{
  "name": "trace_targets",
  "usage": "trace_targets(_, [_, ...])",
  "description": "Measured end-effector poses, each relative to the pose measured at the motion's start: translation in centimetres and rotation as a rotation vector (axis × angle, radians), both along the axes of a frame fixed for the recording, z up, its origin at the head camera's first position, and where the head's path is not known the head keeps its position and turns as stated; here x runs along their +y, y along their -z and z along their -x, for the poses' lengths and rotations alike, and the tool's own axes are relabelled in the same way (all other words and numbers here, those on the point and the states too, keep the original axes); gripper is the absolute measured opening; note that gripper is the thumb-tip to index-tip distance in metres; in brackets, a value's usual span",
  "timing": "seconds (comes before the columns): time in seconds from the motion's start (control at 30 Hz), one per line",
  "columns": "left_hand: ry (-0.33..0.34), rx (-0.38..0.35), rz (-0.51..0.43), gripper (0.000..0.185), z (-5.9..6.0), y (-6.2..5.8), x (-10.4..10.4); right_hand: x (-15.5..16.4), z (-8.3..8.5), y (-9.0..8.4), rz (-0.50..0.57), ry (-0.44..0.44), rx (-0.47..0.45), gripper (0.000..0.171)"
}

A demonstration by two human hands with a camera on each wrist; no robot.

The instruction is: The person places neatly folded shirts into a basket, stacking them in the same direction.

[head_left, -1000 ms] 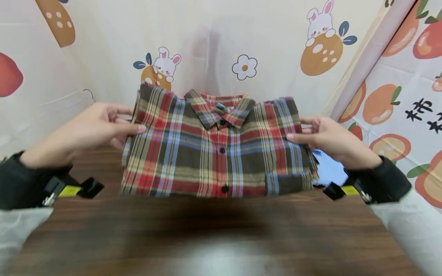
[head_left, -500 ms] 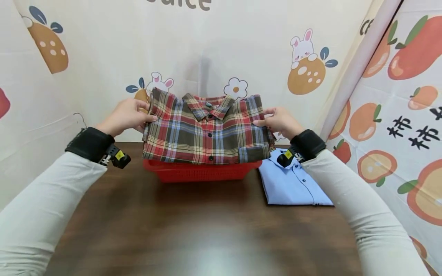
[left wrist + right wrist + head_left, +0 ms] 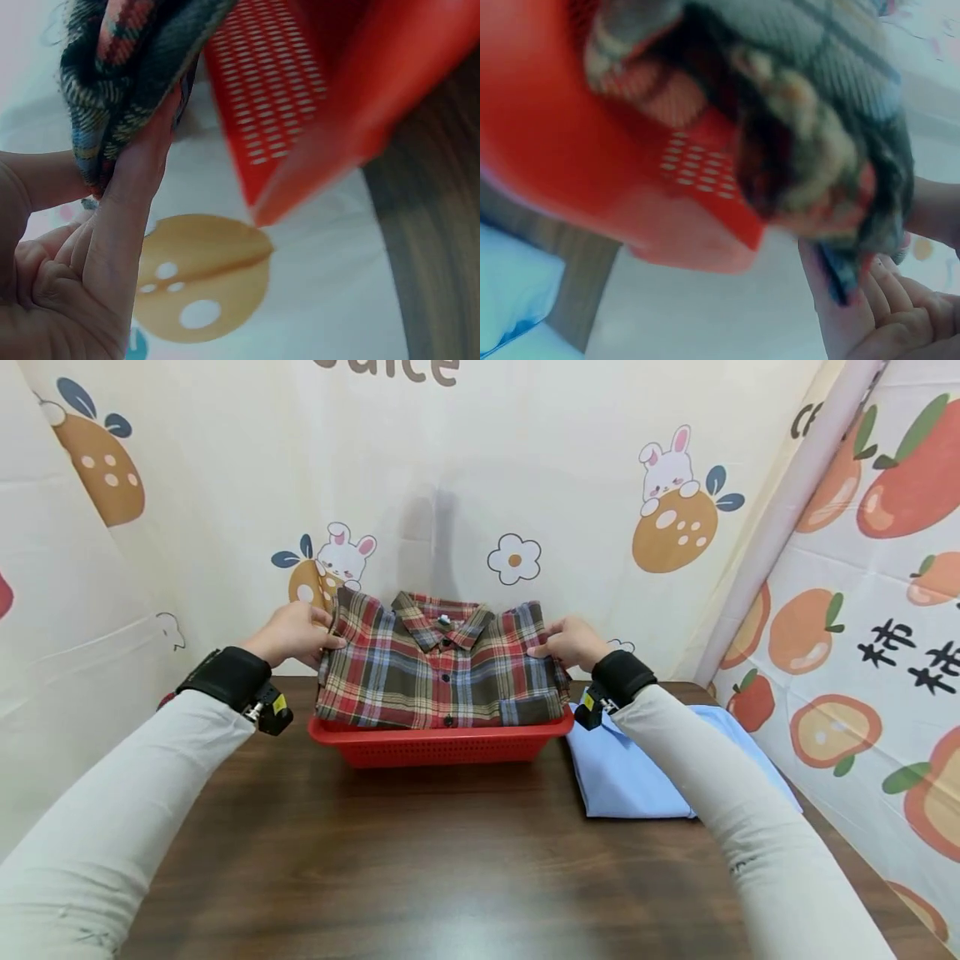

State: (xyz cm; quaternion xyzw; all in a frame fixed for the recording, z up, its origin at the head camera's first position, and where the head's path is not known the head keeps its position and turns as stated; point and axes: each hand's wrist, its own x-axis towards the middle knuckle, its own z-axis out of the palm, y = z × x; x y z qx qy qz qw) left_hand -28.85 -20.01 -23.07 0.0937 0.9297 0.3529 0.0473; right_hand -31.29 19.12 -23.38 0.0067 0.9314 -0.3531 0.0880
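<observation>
I am holding a folded plaid shirt (image 3: 442, 667) over the red basket (image 3: 442, 745) at the far side of the table (image 3: 420, 860), and its near edge already lies on the basket's front rim. My left hand (image 3: 294, 633) pinches the shirt's left edge, thumb on top and fingers under, and the left wrist view shows the cloth tucked between them. My right hand (image 3: 572, 642) pinches the right edge the same way, with the cloth bunched over its fingers (image 3: 870, 311) in the right wrist view. I think this is the putting-in step, with the shirt almost down. The next move calls for both hands to go lower together so the shirt stays flat and folded, then for the fingers to slide out from under without pulling it crooked. A folded blue shirt (image 3: 630, 768) lies on the table just right of the basket, and my right sleeve (image 3: 720, 810) covers part of it. I cannot see inside the basket, so I cannot tell if anything is under the plaid shirt or if its far edge has landed. Both wrist views are blurry and very close.
</observation>
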Motion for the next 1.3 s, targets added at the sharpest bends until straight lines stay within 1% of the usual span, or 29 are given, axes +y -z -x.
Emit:
trace_targets(0.1, [0.020,0.010,0.052,0.034,0.4,0.9,0.3,-0.7,0.4,0.8,-0.046,0.000,-0.010,0.035])
trace_targets(0.17, [0.038,0.048,0.111,0.019,0.8,1.6,0.5,-1.0,0.7,1.2,-0.074,0.002,-0.014,0.033])
trace_targets(0.2, [0.044,0.069,0.140,0.020,0.9,1.9,0.7,-1.2,0.8,1.4,-0.087,0.009,-0.020,0.032])
trace_targets(0.3, [0.060,0.131,0.215,0.037,1.1,2.8,1.0,-1.5,1.1,1.8,-0.109,0.018,-0.046,0.037])
trace_targets(0.33, [0.062,0.142,0.235,0.040,1.1,3.1,1.0,-1.5,1.1,1.9,-0.113,0.019,-0.055,0.039])
trace_targets(0.37, [0.060,0.140,0.242,0.040,1.1,3.4,1.0,-1.5,1.2,2.0,-0.121,0.018,-0.065,0.040])
trace_targets(0.43, [0.057,0.128,0.244,0.036,0.9,3.8,0.9,-1.6,1.1,2.1,-0.134,0.012,-0.075,0.040])
trace_targets(0.5, [0.045,0.095,0.213,0.029,0.6,3.9,0.7,-1.5,0.9,2.1,-0.138,0.012,-0.074,0.036])
trace_targets(0.6, [0.029,0.066,0.143,0.024,0.2,3.8,0.6,-1.1,0.2,1.9,-0.098,0.033,-0.056,0.028])
trace_targets(0.67, [0.021,0.062,0.097,0.022,-0.1,3.6,0.5,-0.6,-0.4,1.8,-0.056,0.050,-0.038,0.025])
trace_targets(0.7, [0.018,0.070,0.089,0.022,-0.3,3.5,0.5,-0.3,-0.7,1.7,-0.039,0.055,-0.030,0.025])
trace_targets(0.77, [0.017,0.070,0.071,0.020,-0.6,3.3,0.6,0.5,-1.3,1.5,-0.017,0.061,-0.013,0.028])
trace_targets(0.87, [0.029,0.075,0.077,0.020,-1.4,3.0,0.7,1.9,-2.1,1.2,-0.001,0.050,-0.010,0.032])
trace_targets(0.93, [0.038,0.083,0.088,0.020,-2.0,2.9,0.7,3.0,-2.7,1.0,-0.010,0.052,-0.006,0.034])
trace_targets(0.97, [0.054,0.099,0.100,0.021,-2.3,2.9,0.7,3.7,-3.0,1.0,-0.023,0.048,-0.001,0.034])
trace_targets(1.03, [0.084,0.133,0.120,0.022,-3.0,3.0,0.7,5.2,-3.5,1.1,-0.071,0.038,0.006,0.036])
trace_targets(1.17, [0.166,0.232,0.149,0.024,-4.5,3.5,0.7,9.0,-4.4,1.8,-0.279,-0.044,0.046,0.042])
trace_targets(1.23, [0.200,0.266,0.147,0.027,-5.5,3.8,0.9,10.7,-4.9,2.2,-0.363,-0.088,0.052,0.048])
trace_targets(1.3, [0.229,0.291,0.150,0.029,-6.6,4.3,1.1,12.1,-5.5,2.6,-0.417,-0.120,0.043,0.054])
